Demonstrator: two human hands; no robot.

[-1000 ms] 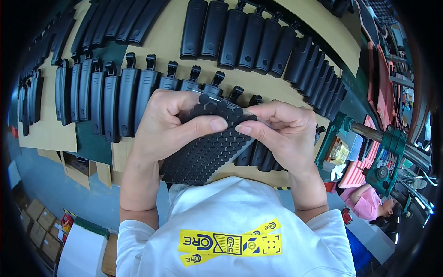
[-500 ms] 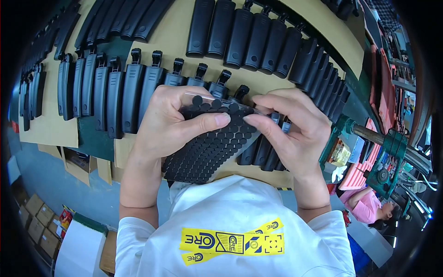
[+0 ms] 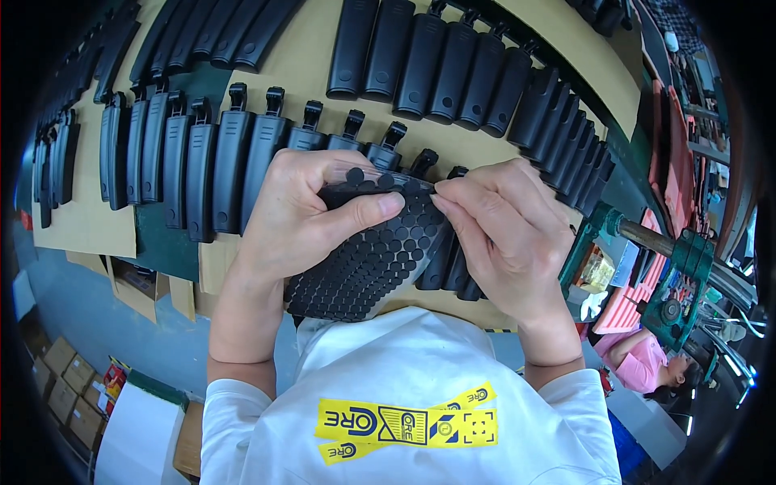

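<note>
My left hand [image 3: 311, 214] grips a clear sheet of round black pads [image 3: 356, 275], thumb on its face and fingers behind. The sheet bends over at its top edge and hangs down toward my shirt. At its upper right corner my right hand [image 3: 505, 230] is closed in a pinch, thumb and forefinger tips on the edge. Whether a single pad is between those tips is too small to make out. Beyond my hands stands a row of long black plastic parts with clips [image 3: 263, 158]. More of them are partly hidden behind my right hand.
Another row of black parts [image 3: 420, 69] lies farther off on cardboard [image 3: 323, 48] over a green table. A green metal machine [image 3: 675, 303] stands at the right, near a person in pink [image 3: 634, 360]. Cardboard boxes [image 3: 73, 384] are stacked on the floor at lower left.
My right fingertips have drawn together into a tighter pinch at the sheet's corner, and that hand has turned slightly. The left hand keeps its hold, almost unmoved.
</note>
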